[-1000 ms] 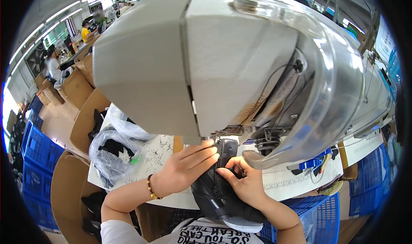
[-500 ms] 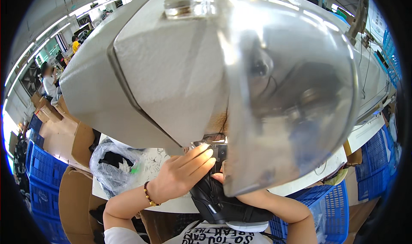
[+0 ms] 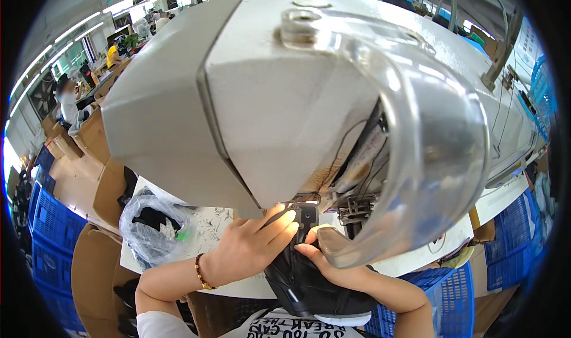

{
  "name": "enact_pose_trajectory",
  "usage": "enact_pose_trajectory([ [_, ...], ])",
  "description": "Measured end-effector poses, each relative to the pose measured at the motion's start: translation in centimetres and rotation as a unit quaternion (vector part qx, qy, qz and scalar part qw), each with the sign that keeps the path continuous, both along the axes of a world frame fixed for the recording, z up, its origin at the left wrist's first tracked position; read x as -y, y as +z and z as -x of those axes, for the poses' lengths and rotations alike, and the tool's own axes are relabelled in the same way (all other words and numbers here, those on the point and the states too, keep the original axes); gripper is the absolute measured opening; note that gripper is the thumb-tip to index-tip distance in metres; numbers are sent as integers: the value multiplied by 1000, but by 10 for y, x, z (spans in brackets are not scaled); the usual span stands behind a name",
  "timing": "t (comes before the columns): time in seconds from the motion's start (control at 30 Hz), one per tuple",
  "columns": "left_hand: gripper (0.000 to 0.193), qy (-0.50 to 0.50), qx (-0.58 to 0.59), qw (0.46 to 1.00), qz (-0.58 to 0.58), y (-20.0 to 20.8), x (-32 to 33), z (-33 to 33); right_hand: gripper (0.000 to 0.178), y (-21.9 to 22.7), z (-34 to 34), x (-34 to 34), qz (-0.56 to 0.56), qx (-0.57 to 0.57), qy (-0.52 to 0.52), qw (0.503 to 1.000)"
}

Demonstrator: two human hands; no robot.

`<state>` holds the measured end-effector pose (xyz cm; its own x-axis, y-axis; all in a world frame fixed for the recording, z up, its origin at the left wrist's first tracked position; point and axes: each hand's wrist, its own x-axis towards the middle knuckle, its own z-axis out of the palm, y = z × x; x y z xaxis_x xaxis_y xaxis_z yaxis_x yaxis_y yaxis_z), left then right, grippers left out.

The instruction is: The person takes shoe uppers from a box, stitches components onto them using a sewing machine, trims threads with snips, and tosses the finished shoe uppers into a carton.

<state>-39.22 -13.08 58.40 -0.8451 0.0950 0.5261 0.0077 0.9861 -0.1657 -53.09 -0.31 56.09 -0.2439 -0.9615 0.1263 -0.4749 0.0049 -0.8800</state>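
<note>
Below the head of a grey-white sewing machine [image 3: 267,112], I hold a black shoe-like piece [image 3: 321,290] with a pale curved rim at its near end. My left hand [image 3: 247,249], with a beaded bracelet on the wrist, lies over its far left side, fingers pressed together on the black material. My right hand [image 3: 336,269] pinches the right edge with thumb and forefinger. A flat black strip [image 3: 307,216] reaches between the hands toward the stitching parts [image 3: 357,210]. The needle itself cannot be made out. A clear curved plastic shield [image 3: 440,159] covers part of the machine's right side.
A clear plastic bag [image 3: 140,225] with black pieces lies on the white table [image 3: 208,225], among scattered thread scraps. Blue crates [image 3: 56,231] and an open cardboard box [image 3: 95,278] stand at left. Another blue crate [image 3: 452,296] is at right. People sit farther back at left.
My view has shifted, so the machine and shield appear farther right and the stitching parts now show. The right hand, mostly behind the shield before, is now visible pinching the black piece.
</note>
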Motion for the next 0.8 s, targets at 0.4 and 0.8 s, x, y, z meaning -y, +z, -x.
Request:
enact_pose_trajectory([
  [0.4,30,20,4,1000,-4,1,8,1,34,-6,11,16,-1,-12,-8,1000],
  [0.8,31,17,68,993,-95,-2,8,2,16,-9,12,18,-10,206,5,978],
])
